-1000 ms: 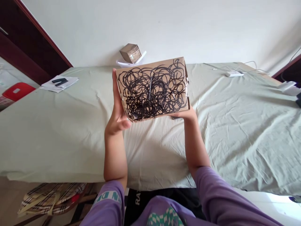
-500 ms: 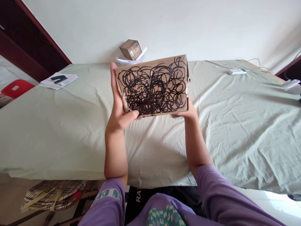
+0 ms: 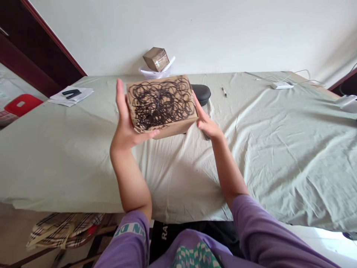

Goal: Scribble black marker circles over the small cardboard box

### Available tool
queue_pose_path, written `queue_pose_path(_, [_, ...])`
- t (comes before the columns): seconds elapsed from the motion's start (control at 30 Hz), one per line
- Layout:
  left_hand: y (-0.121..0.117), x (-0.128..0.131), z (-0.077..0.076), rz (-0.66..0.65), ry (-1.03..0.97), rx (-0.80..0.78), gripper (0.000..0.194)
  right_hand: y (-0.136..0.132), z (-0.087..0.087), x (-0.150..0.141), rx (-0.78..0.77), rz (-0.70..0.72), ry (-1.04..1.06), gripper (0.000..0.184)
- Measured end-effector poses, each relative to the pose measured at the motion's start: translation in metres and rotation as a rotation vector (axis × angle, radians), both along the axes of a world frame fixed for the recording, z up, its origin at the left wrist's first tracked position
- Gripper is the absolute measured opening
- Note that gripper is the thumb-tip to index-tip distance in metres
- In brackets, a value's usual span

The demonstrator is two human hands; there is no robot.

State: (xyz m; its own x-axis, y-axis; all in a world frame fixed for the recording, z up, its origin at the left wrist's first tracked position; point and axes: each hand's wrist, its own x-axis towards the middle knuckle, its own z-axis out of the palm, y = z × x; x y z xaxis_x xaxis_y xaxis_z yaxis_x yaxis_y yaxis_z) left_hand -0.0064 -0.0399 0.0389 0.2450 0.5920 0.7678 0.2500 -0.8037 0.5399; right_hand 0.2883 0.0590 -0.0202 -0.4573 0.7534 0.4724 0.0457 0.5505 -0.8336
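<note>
Together, the left hand (image 3: 125,130) and right hand (image 3: 206,123) grasp a scribbled cardboard box (image 3: 163,106); a taped carton (image 3: 155,59), twelve o'clock.

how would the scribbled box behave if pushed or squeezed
The scribbled box is probably fairly stiff, since its faces look flat between the left hand and right hand. Its rumpled lower-left corner may give a little. With flat sides, it seems unlikely to roll.

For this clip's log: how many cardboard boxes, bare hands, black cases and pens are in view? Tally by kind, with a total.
Cardboard boxes: 2 (scribbled box, held; plain box at the back)
Bare hands: 2 (left hand, right hand)
Black case: 1, partly hidden
Pen: 1
Total: 6
</note>
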Motion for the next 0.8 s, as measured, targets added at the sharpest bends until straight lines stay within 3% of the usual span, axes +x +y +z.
queue_pose_path(0.07, [-0.002, -0.012, 0.002, 0.018, -0.048, -0.014, 0.14, 0.008, -0.019, -0.011, -0.075, -0.096, -0.144, 0.085])
queue_pose_path(0.17, [-0.002, -0.022, 0.002, 0.031, -0.1, 0.03, 0.138, 0.016, -0.056, -0.033, -0.195, -0.415, -0.529, 0.06])
queue_pose_path(0.27, [0.0, -0.026, -0.001, 0.064, -0.094, 0.037, 0.141, 0.018, -0.089, -0.051, -0.228, -0.514, -0.643, 0.032])
queue_pose_path(0.33, [-0.001, -0.025, -0.002, 0.087, -0.095, 0.029, 0.142, 0.019, -0.101, -0.056, -0.24, -0.535, -0.646, 0.019])
queue_pose_path(0.43, [-0.004, -0.025, 0.0, 0.099, -0.1, 0.026, 0.142, 0.023, -0.104, -0.051, -0.262, -0.549, -0.556, 0.012])
queue_pose_path(0.53, [-0.001, -0.033, -0.001, 0.108, -0.092, 0.047, 0.143, 0.029, -0.096, -0.042, -0.238, -0.549, -0.36, 0.01])
queue_pose_path(0.7, [0.031, -0.068, -0.016, 0.147, 0.025, 0.195, 0.18, 0.037, -0.084, -0.043, -0.152, -0.581, -0.031, 0.02])
queue_pose_path(0.8, [0.049, -0.082, -0.024, 0.123, 0.066, 0.252, 0.189, 0.041, -0.085, -0.047, -0.179, -0.599, -0.034, 0.033])
